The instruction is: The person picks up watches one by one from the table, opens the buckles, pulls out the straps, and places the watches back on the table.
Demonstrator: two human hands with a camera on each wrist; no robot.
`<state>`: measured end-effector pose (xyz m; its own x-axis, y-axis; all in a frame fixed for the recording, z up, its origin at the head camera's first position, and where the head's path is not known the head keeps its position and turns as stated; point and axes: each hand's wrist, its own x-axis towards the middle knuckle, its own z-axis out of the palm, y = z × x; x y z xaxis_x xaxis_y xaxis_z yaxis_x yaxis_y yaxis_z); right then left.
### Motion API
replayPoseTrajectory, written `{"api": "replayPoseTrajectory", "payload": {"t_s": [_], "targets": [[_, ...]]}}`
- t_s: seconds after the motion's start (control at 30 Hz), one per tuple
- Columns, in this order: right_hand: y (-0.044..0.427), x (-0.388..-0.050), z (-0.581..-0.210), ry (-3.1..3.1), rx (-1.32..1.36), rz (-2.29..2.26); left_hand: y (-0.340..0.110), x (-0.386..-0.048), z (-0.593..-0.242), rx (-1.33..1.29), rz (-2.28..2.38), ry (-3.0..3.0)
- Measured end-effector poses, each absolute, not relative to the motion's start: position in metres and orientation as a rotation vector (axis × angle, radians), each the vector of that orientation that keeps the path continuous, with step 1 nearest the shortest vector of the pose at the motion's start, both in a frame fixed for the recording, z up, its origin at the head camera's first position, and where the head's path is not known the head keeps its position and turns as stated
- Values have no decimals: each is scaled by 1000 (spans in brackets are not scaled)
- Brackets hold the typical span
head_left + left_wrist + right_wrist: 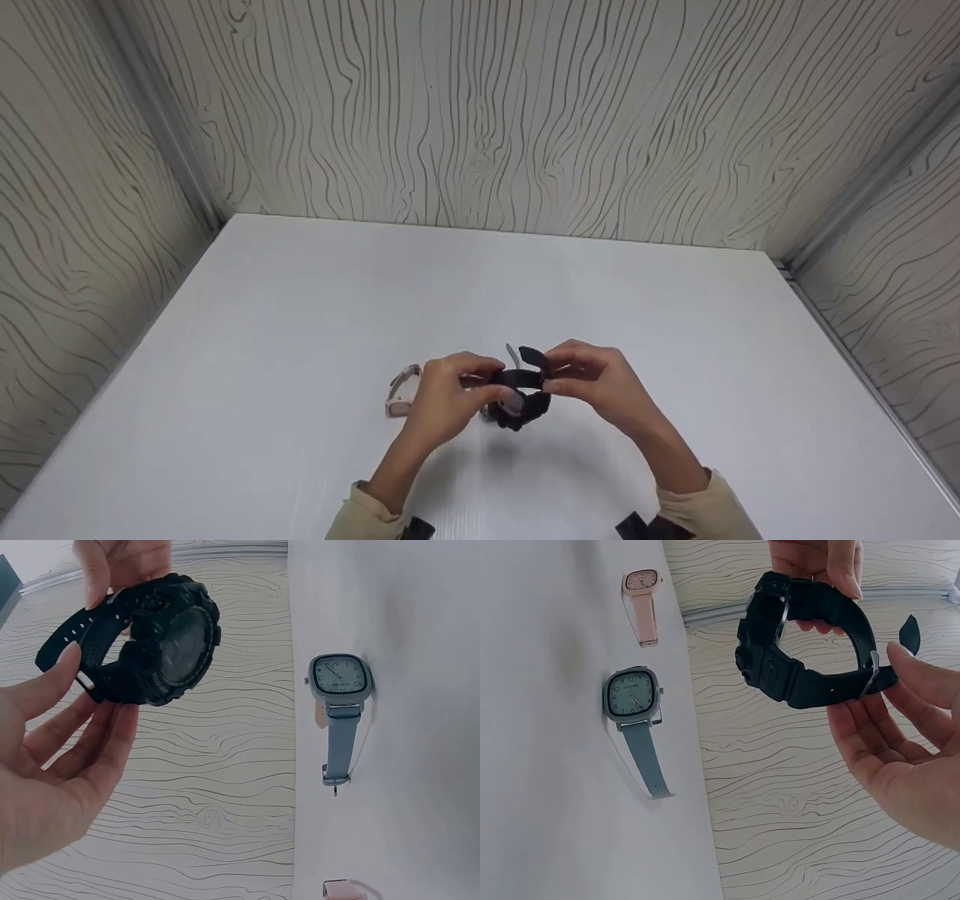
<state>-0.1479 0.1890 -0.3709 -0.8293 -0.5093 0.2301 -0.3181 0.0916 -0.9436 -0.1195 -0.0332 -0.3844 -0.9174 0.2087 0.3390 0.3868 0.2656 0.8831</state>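
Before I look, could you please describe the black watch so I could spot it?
Find the white table, then the left hand and right hand above it. They grip the black watch by its strap. Unlike the pink watch and blue-grey watch on the table, it is bulky and round-faced.

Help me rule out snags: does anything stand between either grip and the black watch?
Nothing visible does: the left grip and right grip both hold the black watch directly by its strap. The gray watch and pink watch lie apart from it on the table.
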Motion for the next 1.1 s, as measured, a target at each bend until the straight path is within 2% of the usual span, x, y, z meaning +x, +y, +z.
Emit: {"api": "replayPoseTrajectory", "payload": {"t_s": [0.37,0.6,1.1], "targets": [[189,-150,-368,2166,-765,-1812,-35,-119,-386,-555,-1712,-2370],[189,-151,-367,2179,-813,-1802,-35,-119,-386,-537,-1709,-2371],[191,-149,-369,2282,-664,-1813,-35,-117,-389,-459,-1777,-2372]]}}
